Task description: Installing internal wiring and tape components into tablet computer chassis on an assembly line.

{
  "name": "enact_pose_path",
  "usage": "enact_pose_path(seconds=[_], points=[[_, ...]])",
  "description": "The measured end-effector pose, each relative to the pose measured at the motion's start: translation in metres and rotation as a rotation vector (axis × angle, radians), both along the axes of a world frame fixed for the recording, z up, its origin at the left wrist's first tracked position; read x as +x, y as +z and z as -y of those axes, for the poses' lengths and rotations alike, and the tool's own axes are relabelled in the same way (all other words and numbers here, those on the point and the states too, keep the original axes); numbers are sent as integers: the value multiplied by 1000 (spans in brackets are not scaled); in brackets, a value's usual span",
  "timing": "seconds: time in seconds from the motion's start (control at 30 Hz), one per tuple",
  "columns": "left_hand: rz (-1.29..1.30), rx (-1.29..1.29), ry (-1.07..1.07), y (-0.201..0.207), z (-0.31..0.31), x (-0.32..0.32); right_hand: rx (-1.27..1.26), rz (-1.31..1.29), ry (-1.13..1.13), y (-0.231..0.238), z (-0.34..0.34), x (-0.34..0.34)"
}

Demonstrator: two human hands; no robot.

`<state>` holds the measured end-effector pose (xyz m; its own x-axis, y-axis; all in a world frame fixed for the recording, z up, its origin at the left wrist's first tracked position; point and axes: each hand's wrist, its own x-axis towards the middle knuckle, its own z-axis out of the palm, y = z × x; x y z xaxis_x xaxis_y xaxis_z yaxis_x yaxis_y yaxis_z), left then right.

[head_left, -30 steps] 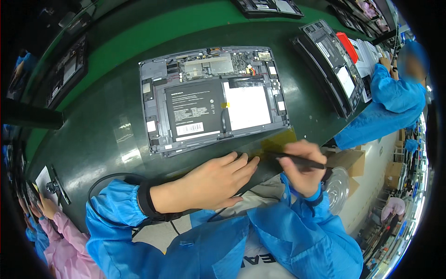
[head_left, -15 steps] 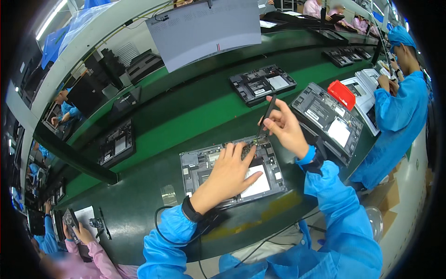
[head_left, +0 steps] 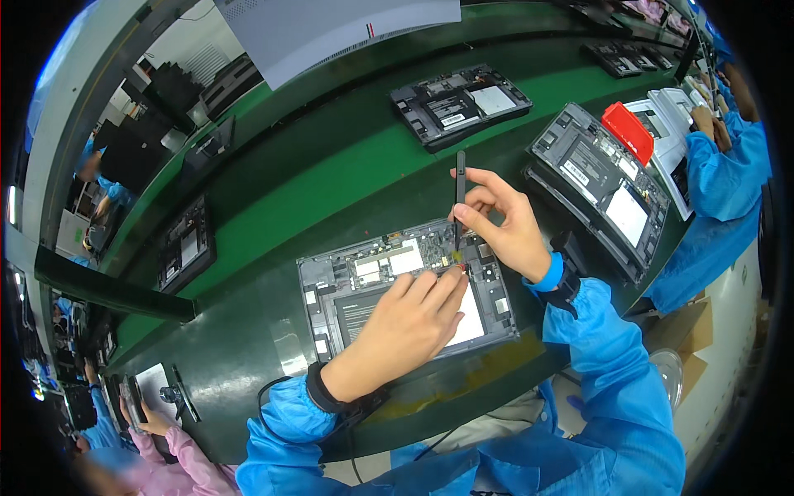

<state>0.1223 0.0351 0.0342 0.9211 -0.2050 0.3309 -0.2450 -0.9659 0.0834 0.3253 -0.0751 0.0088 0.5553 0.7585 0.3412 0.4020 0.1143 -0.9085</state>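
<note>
An opened laptop base [head_left: 318, 273], its circuit board [head_left: 405, 260], black battery [head_left: 351, 318] and a white panel [head_left: 471, 318] exposed, lies on the green bench before me. My left hand [head_left: 409, 322] rests across it, fingers stretched out and close together. Its fingertips press by the board's right end, where a small red bit shows; the contact is partly hidden. My right hand [head_left: 509, 227] is closed around a slim black tweezers-like tool [head_left: 461, 194], held nearly upright. The tool points down at the board, near a small yellow spot just beyond my left fingertips.
More opened laptop bases stand on the bench: one ahead [head_left: 459, 107], one at left [head_left: 186, 244], and a tilted stack [head_left: 600, 186] at right beside a red piece [head_left: 628, 132]. A co-worker in blue [head_left: 728, 182] works at right, another in pink [head_left: 194, 455] at lower left.
My left hand has drawn nearer and slightly right, uncovering more of the circuit board. The black tool has turned from leaning to nearly upright. The view has shifted.
</note>
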Motion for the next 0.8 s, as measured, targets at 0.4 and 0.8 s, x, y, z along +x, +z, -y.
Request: enact_pose_path(seconds=[0.4, 0.8], points=[[-35, -12, 34, 3, -1, 2, 1, 180, -34, 1, 0, -6], [-19, -247, 465, 9, -29, -36, 245, -152, -182, -17, 13, -17]])
